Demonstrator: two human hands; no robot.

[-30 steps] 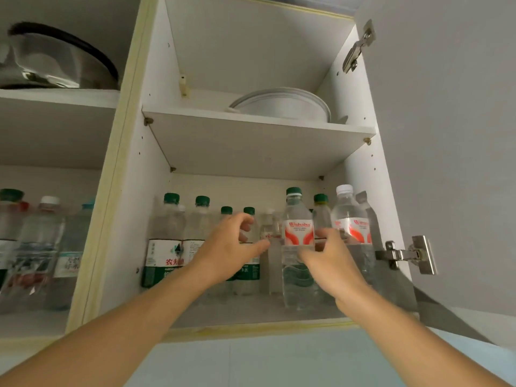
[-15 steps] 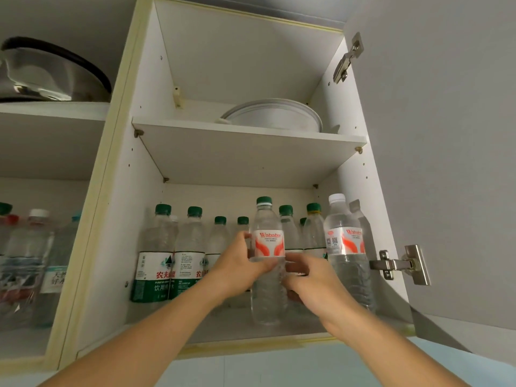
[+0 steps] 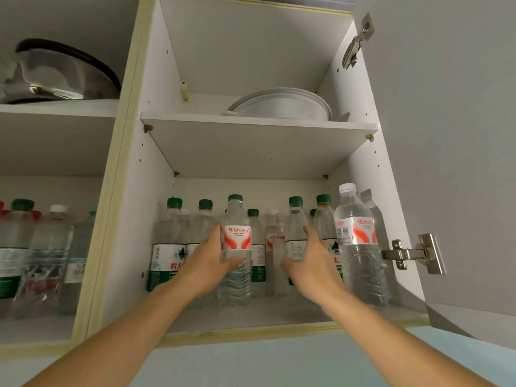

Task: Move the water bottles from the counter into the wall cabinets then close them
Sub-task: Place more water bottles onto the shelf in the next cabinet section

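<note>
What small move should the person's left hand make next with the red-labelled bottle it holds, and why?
Probably let go and draw back. The left hand grips the red-labelled bottle, which looks upright on the lower shelf among the other bottles, so it seems placed. The right hand grips a green-capped bottle beside it.

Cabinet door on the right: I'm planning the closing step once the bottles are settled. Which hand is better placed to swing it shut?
Probably the right hand: it is nearer the open door. The left hand holds a bottle farther away.
</note>
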